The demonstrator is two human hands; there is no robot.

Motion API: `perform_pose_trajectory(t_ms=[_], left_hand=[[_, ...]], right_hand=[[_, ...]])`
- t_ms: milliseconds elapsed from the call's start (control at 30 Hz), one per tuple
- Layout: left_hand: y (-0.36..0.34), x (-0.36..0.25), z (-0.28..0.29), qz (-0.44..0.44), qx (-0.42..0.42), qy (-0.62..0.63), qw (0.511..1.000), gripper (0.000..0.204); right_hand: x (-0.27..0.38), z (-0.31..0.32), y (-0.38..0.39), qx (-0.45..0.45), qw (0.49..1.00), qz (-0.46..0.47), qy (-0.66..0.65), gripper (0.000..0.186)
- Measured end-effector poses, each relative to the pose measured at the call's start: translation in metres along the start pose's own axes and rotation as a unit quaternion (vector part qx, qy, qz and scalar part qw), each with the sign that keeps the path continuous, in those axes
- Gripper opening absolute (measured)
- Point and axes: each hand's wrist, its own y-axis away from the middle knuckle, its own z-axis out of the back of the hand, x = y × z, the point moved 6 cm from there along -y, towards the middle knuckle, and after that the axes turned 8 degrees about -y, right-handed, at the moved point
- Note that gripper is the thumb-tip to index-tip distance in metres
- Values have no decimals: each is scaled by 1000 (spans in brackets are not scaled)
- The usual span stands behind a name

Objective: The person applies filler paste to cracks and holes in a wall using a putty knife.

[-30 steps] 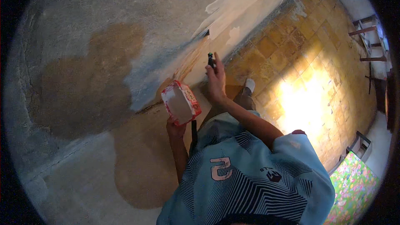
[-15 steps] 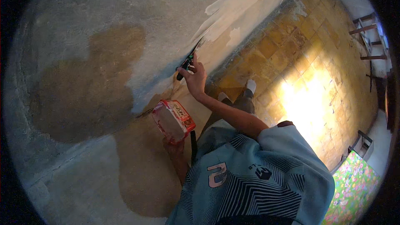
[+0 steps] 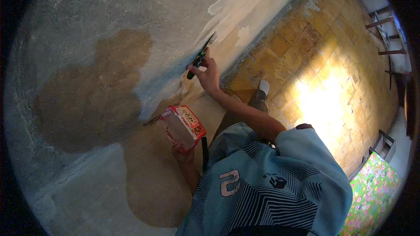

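My right hand (image 3: 209,77) is closed on the dark handle of a putty knife (image 3: 201,58). The knife's thin blade lies against the wall (image 3: 175,26), pointing away from me along its lower part. Pale filler (image 3: 245,0) covers a ragged strip of the wall beyond the blade. Lower down, my left hand (image 3: 183,154) grips a red plastic tub (image 3: 181,127) by its near end. The tub is tilted so its mouth faces up, with whitish-pink paste smeared on its rim and inside. Most of my left fingers are hidden beneath it.
Yellow-brown floor tiles (image 3: 280,39) run along the wall's foot, with bright sunlight across them. My white-socked foot (image 3: 264,87) stands there. Wooden furniture (image 3: 385,35) is at the far right, and a green flowered cloth (image 3: 372,192) hangs at the lower right.
My right hand and the putty knife have moved slightly farther up along the wall. The tub stays almost where it was. One of my feet is now mostly hidden behind my arm.
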Motion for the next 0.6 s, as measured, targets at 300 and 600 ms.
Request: perform_pose_trajectory(t_ms=[300,600], left_hand=[[2,-4,33,28,-57,-5,998,79],[0,-7,27,9,-43,-10,999,79]], right_hand=[[22,17,33,14,999,29,-17,96],[42,19,-32,-6,999,28,-26,98]])
